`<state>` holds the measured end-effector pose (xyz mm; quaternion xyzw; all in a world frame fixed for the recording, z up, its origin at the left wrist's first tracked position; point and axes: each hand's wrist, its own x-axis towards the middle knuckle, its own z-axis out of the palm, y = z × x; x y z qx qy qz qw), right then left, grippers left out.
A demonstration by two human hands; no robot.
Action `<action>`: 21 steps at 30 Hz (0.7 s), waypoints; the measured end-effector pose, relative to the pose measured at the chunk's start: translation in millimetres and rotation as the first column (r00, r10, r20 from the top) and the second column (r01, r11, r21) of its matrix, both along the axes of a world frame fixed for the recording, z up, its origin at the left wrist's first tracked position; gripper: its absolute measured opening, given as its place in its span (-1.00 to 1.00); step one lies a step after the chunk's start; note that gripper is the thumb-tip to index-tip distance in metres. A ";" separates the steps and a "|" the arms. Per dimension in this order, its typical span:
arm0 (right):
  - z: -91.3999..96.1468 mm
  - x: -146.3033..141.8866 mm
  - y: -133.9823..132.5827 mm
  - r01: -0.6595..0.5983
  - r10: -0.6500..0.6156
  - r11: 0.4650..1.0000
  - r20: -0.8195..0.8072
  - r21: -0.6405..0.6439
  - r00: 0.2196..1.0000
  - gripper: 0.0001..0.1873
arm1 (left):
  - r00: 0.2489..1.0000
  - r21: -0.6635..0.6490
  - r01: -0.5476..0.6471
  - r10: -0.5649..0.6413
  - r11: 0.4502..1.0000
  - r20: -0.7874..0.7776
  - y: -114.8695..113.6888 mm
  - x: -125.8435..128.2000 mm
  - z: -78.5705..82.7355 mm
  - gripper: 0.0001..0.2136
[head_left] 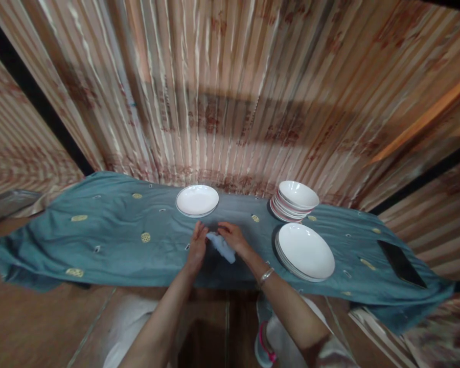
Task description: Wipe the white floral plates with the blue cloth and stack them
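Fingers of our left hand (197, 246) and right hand (233, 237) pinch a crumpled pale-blue cloth (223, 249), lower centre, presumably steadying it.

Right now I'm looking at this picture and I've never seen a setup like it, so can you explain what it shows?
There's no machine here: these are a person's bare left hand and right hand, seen from a camera worn on the head, looking forward and down. That's the only view.

Below the pleated curtain is a green-blue tablecloth. On it are a white plate or short stack beyond the hands, then, toward the right, stacked bowls, stacked white plates nearer the person, and a dark flat object.

A crumpled pale blue cloth is between the hands, apparently held, though blur hides each hand's exact grip.
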<state>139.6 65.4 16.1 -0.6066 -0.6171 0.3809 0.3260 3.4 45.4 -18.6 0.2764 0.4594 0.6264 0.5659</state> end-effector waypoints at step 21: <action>4.8 -37.4 83.5 0.213 -0.222 0.974 0.132 0.082 0.966 -0.57 | 0.936 -0.086 -0.017 0.046 0.996 0.348 20.2 -14.7 5.2 -0.50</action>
